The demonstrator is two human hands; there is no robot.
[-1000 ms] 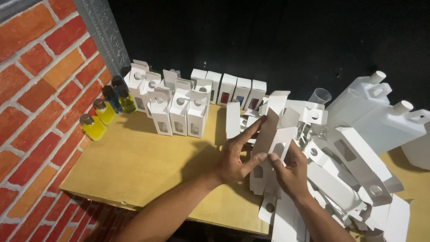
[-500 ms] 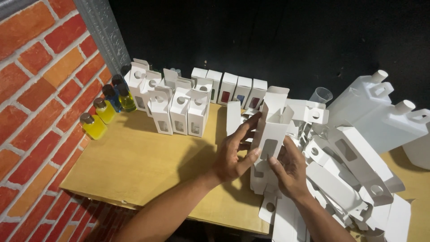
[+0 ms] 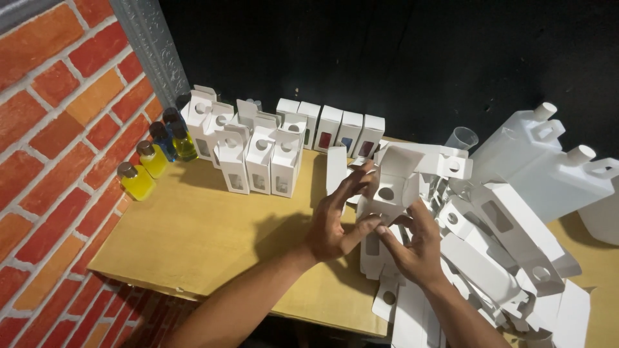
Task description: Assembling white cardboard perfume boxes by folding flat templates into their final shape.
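Since a second ago you have lifted the half-folded white carton upright; your left hand and right hand both clasp it. Brace its base, fold the top flaps squarely.

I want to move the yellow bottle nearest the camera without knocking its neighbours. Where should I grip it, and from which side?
Probably by its cap or neck, coming down from above. The nearest yellow bottle stands upright close against the brick wall, with another yellow bottle close behind it, so a sideways reach looks cramped. Its top is free, and the wooden table on its open side gives room to approach.
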